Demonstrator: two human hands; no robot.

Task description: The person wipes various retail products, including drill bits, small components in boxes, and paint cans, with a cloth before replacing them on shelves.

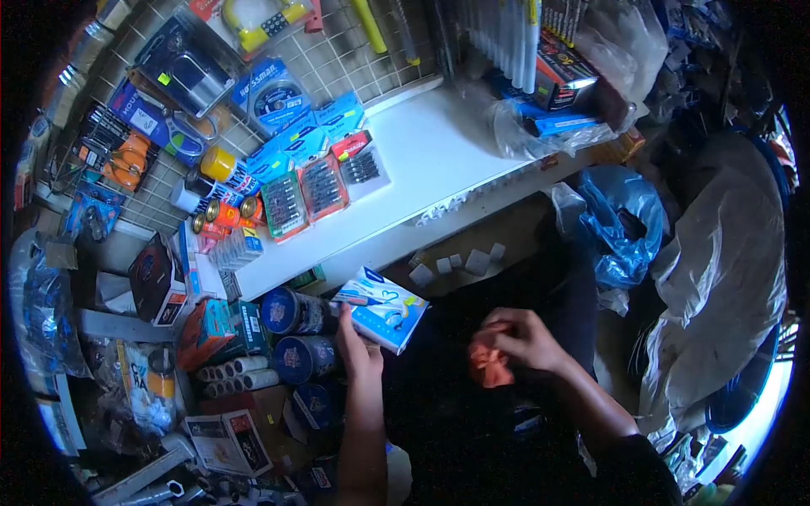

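My left hand point(359, 347) grips a small blue and white box point(384, 309) by its left edge, with its printed face tilted up toward me. A yellow sticker shows on that face. To the right, my right hand point(525, 336) is closed around a crumpled orange cloth point(490, 364), which hangs below the fingers. The two hands are apart, and the cloth does not touch the box. Beyond the box runs a white shelf point(413, 169) that carries packs of drill bits point(322, 185).
Blue-lidded cans point(293, 310) stand just left of my left hand. Carded tools, among them a padlock pack point(184, 63), hang on a wire grid at the back. A blue plastic bag point(620, 223) and a large pale sack point(717, 278) are on the right.
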